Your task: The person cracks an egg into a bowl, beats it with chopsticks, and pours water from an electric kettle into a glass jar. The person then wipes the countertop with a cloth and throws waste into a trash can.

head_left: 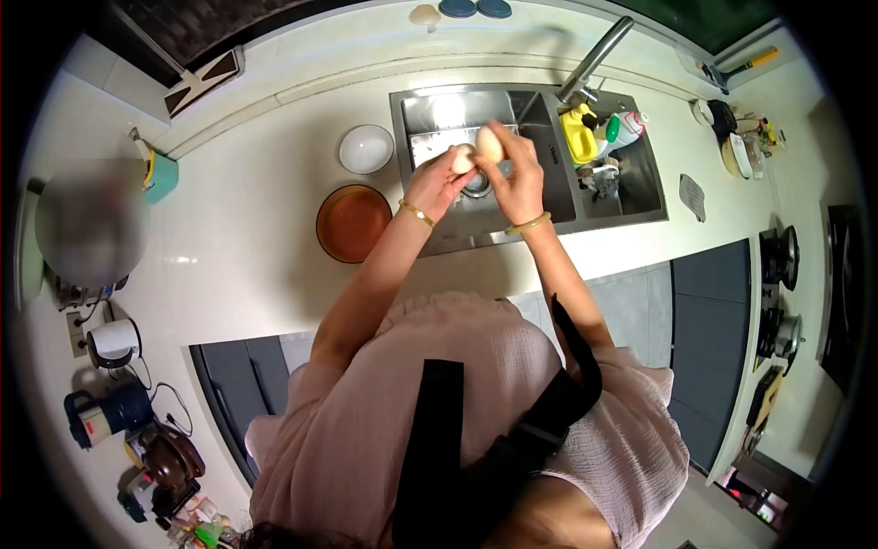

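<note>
Above the steel sink, my two hands are close together. My left hand has its fingers around a pale egg. A second egg, light beige, sits between the thumb and fingers of my right hand. The two eggs are side by side, and I cannot tell whether they touch. On the counter to the left of the sink stand a white bowl and, nearer to me, an amber-brown bowl.
A tall faucet rises behind the sink. The smaller right basin holds a yellow bottle and a white bottle with a green label. A grey cloth-like piece lies farther right; a teal container stands at left.
</note>
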`<state>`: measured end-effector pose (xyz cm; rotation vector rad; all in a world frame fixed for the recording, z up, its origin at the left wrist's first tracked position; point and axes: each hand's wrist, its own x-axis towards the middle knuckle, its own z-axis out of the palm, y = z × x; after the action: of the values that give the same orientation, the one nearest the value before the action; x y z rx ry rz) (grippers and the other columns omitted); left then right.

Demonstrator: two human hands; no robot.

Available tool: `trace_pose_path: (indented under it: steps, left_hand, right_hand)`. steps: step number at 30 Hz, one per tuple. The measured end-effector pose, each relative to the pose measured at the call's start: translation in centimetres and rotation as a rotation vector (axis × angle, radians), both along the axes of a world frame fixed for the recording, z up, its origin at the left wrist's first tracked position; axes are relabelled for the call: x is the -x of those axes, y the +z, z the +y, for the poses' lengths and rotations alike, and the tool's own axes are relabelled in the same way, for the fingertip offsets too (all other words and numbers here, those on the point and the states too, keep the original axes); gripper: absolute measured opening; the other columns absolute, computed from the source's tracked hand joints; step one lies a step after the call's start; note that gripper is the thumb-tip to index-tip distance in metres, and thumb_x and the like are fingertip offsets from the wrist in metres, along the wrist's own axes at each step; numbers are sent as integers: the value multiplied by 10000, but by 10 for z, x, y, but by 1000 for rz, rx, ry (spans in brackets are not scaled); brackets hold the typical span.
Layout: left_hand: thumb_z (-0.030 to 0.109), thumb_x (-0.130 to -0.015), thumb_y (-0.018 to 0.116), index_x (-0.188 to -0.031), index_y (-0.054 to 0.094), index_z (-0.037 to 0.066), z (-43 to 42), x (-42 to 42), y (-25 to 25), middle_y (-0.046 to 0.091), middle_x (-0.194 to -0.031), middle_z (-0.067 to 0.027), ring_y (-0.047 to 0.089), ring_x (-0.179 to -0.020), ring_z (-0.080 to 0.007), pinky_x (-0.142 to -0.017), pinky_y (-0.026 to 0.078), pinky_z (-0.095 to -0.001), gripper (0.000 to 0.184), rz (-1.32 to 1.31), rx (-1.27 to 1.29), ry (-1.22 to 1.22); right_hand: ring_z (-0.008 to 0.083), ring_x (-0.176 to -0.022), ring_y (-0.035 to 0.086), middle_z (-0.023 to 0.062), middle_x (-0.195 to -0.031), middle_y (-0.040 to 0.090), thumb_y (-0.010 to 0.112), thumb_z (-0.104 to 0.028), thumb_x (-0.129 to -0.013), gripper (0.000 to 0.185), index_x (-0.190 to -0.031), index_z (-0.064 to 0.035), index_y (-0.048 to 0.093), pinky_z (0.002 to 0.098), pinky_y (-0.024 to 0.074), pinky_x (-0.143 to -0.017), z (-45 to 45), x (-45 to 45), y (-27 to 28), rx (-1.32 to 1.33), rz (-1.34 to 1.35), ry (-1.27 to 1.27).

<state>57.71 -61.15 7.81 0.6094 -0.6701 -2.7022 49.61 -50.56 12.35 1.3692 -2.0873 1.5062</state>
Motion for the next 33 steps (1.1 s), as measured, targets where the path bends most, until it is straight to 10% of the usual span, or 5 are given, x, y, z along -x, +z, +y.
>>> trace_pose_path:
  steps: [11, 22, 33]
  left_hand:
    - [219, -866, 399, -1085, 389, -70, -20, -20, -1, 471, -1069, -182, 458, -1024, -243, -888, 395, -283, 363, 60, 12, -107]
    - [208, -865, 397, -1088, 382, -77, -25, -27, 7, 471, -1068, -205, 462, -1016, -264, -883, 396, -296, 362, 126, 33, -180]
    - [203, -831, 483, -994, 447, -51, -35, -53, 20, 527, -955, -141, 553, -879, -245, -759, 474, -291, 304, -53, 293, -161]
  right_hand:
    - [134, -868, 540, 107, -1035, 530, 492, -187, -826, 345, -1119, -15, 433, 221, 461, -686, 3, 6, -14, 333, -1441, 488]
    - [149, -849, 539, 167, -1023, 509, 482, -113, -809, 258, -1030, 15, 439, 242, 477, -690, 9, 0, -16, 363, -1465, 542]
    - [59, -569, 483, 38, -708, 564, 646, -134, -698, 292, -926, 30, 568, 173, 351, -466, -15, -22, -16, -237, -1029, 341]
